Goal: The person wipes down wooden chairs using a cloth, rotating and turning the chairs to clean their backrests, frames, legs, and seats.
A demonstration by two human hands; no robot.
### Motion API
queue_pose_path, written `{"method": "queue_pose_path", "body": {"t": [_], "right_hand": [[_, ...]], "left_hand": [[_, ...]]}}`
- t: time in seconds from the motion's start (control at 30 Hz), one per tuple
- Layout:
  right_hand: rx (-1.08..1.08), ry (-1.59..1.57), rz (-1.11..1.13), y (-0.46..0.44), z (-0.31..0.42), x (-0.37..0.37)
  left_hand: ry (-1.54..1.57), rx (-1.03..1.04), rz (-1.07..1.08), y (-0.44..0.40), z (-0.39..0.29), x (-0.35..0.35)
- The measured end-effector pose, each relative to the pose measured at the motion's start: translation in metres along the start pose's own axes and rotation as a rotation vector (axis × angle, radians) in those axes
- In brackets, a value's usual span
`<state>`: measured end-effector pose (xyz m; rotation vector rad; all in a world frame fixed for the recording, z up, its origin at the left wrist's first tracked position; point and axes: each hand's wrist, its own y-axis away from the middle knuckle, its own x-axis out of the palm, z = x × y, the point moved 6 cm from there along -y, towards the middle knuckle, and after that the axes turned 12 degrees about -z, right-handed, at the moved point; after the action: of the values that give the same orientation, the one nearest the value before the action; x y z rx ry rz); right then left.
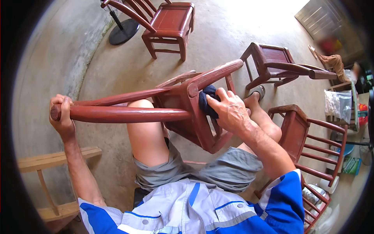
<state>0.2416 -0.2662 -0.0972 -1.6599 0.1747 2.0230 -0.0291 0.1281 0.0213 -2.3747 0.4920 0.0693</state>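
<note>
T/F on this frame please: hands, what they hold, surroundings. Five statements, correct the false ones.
1. The right hand holds a bunched dark navy cloth against a red-brown wooden chair. True.
2. The left hand grips that chair near the end of a long rounded back post. True.
3. That chair stands upright on all four legs. False: it is tilted over in front of the person.
4. No other chair is in view. False: for one, a second red-brown wooden chair stands farther off.
5. A round black base is near that second chair. True.
</note>
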Motion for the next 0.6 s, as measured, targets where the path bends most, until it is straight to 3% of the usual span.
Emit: {"method": "queue_pose_path", "body": {"t": [0.07, 0.2, 0.37, 0.4, 0.53, 0.6], "right_hand": [[-0.002, 0.058, 0.223, 0.009, 0.002, -0.002], [0.110, -0.340, 0.366, 0.024, -0.019, 0.011], [0.156, -0.589, 0.047, 0.072, -0.028, 0.033], [0.280, -0.552, 0.194, 0.087, -0.027, 0.039], [0.423, -0.724, -0.170, 0.075, -0.025, 0.009], [0.285, -0.689, -0.349, 0.040, -0.007, -0.024]], "left_hand": [[-0.002, -0.005, 0.006, -0.001, 0.002, 0.002], [-0.049, 0.051, 0.047, -0.005, -0.008, 0.009], [-0.049, 0.021, 0.021, -0.003, 0.002, 0.003], [-0.030, 0.013, 0.015, -0.002, 0.005, 0.000], [0.023, 0.014, 0.054, -0.004, 0.005, 0.001], [0.047, 0.007, 0.038, -0.005, 0.001, 0.005]]}}
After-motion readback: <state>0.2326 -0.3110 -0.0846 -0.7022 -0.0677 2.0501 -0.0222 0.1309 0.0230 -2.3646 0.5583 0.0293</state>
